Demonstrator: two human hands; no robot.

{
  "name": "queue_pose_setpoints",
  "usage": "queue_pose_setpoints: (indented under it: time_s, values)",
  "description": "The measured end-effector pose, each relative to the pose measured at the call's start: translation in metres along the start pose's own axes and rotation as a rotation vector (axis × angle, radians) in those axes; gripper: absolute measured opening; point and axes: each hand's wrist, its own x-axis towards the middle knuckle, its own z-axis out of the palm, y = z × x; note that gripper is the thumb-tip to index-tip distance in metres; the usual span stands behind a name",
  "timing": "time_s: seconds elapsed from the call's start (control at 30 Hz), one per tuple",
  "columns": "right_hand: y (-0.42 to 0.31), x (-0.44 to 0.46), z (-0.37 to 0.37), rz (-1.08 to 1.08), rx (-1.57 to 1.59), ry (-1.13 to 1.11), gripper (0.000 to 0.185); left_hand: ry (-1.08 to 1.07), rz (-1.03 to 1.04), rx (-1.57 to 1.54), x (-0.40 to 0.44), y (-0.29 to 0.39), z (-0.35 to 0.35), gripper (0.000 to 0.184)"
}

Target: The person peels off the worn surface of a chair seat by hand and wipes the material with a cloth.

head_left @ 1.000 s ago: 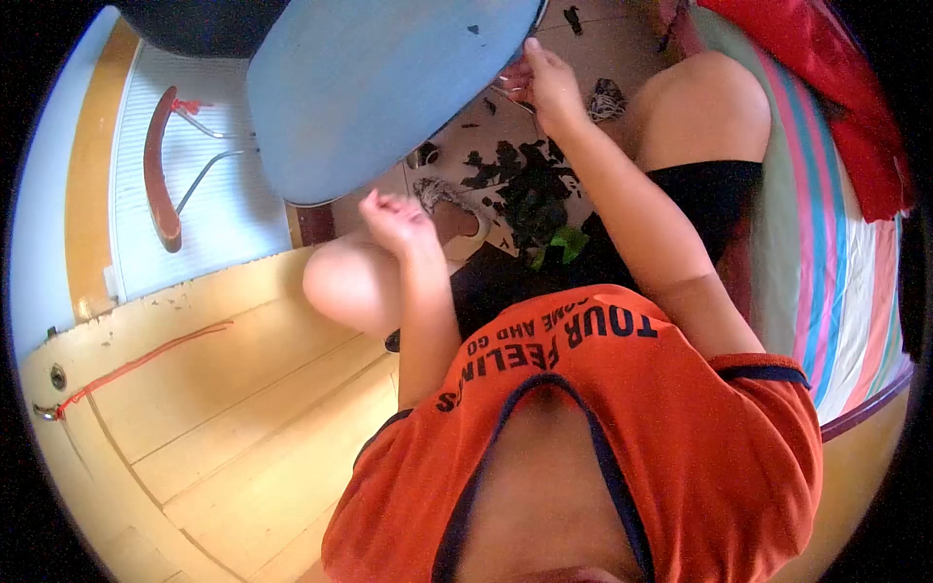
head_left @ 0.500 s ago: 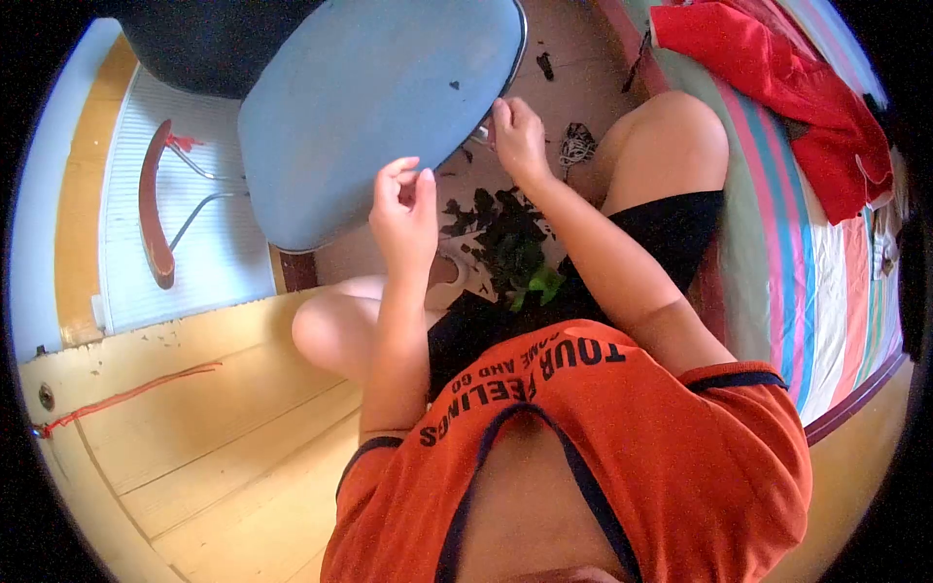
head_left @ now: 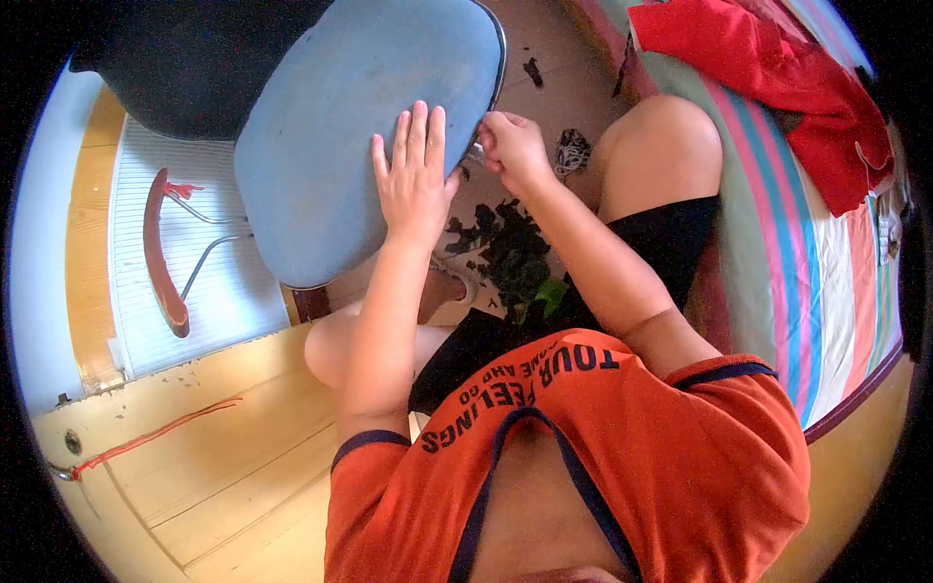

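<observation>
A chair with a light blue seat (head_left: 321,126) stands in front of me, a dark rim along its edge. My left hand (head_left: 416,180) lies on the seat near its right side, fingers stretched out and spread. At the seat's right edge, my right hand (head_left: 512,151) is closed, its fingers bent together. Something small and pale shows beside those fingers, too small to name. Dark scraps (head_left: 515,255) lie in a heap on the floor below my hands, with a green piece (head_left: 546,299) near my shorts.
The dark chair back (head_left: 204,68) rises at the upper left, above a brown curved armrest (head_left: 160,253). A yellow wooden door (head_left: 233,457) is at the lower left. Striped bedding (head_left: 768,243) with a red cloth (head_left: 758,68) borders the right side. A stringy bundle (head_left: 573,154) lies near my knee.
My left hand has moved up onto the blue seat and its fingers have spread out. My right hand stays at the seat's edge, slightly lower. The view has shifted somewhat.
</observation>
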Motion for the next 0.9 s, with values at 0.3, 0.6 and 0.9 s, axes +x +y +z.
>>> queue_pose_setpoints:
  time_s: [0.3,0.6,0.9]
  values:
    - [-0.002,0.003,0.001,0.054,0.126,0.004,0.014,0.036,-0.025,-0.078,-0.002,0.001,0.004,0.085]
    - [-0.105,-0.01,0.012,-0.568,0.125,0.084,0.03,0.045,-0.014,-0.089,-0.024,-0.004,0.002,0.078]
    - [0.01,-0.046,-0.009,-0.061,-0.461,-0.006,0.022,0.351,0.037,-0.215,-0.019,-0.011,0.008,0.018]
